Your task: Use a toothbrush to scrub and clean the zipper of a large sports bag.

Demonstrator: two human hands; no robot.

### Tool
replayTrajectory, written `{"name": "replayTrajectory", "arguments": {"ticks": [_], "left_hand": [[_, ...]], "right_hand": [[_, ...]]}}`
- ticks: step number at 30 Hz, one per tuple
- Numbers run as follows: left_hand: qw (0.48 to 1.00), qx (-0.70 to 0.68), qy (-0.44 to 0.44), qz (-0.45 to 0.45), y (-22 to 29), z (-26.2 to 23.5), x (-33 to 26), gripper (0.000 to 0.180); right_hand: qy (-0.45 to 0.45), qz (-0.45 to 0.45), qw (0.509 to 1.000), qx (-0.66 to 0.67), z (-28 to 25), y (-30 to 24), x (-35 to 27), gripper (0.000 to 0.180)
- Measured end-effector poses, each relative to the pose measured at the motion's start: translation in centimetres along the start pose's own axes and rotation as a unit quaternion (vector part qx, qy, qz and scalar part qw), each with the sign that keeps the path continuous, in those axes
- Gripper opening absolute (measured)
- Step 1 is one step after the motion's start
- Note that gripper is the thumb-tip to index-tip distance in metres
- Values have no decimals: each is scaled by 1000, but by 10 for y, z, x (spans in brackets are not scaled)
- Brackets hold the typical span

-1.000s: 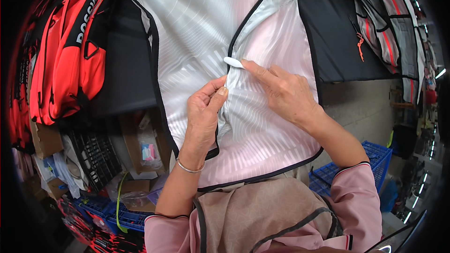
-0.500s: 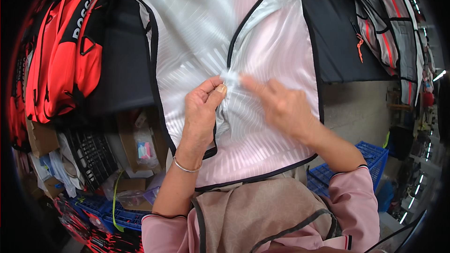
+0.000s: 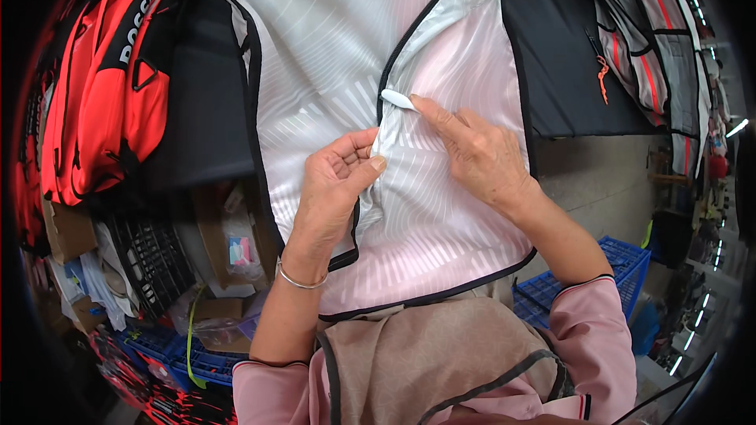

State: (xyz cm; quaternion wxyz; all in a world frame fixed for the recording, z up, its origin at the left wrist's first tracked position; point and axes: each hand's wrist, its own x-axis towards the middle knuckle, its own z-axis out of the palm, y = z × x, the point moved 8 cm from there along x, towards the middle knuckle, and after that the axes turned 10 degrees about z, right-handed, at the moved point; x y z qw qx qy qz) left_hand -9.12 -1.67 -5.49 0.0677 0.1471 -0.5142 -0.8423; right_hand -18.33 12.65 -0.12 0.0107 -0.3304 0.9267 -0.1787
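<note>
A large silvery-white and pale pink fabric panel (image 3: 457, 134) with black-bound edges lies spread in front of me. A black strip (image 3: 417, 35) runs diagonally across it, beside a folded silvery flap. My left hand (image 3: 339, 177) is closed, pinching the flap's edge between thumb and fingers just below the strip's lower end. In my right hand (image 3: 480, 153) is a small white tool with a rounded end (image 3: 398, 100), held at the fingertips. Its tip rests at or just over the black strip; contact is hard to tell. Its exact kind does not show.
Red and black bags (image 3: 118, 102) stand at the left on a black-covered table (image 3: 571, 63). Grey bag pieces with orange stripes (image 3: 650, 47) hang at the right. Below are blue crates (image 3: 622, 275), a black crate (image 3: 153, 260) and cardboard boxes (image 3: 67, 232).
The white tool, blurred near my left fingertips before, is now higher, beside the black strip. My right hand has slowed, and my left hand has shifted slightly down and left, still pinching.
</note>
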Motion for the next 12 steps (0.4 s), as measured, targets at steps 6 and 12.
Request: {"name": "replayTrajectory", "arguments": {"ticks": [6, 12], "left_hand": [[1000, -18, 4, -14, -5, -8, 1, 34], [999, -32, 1, -36, -7, -5, 1, 35]], "right_hand": [[-55, -25, 997, 44, -8, -21, -15, 60], [-41, -5, 999, -22, 6, -1, -11, 69]]}}
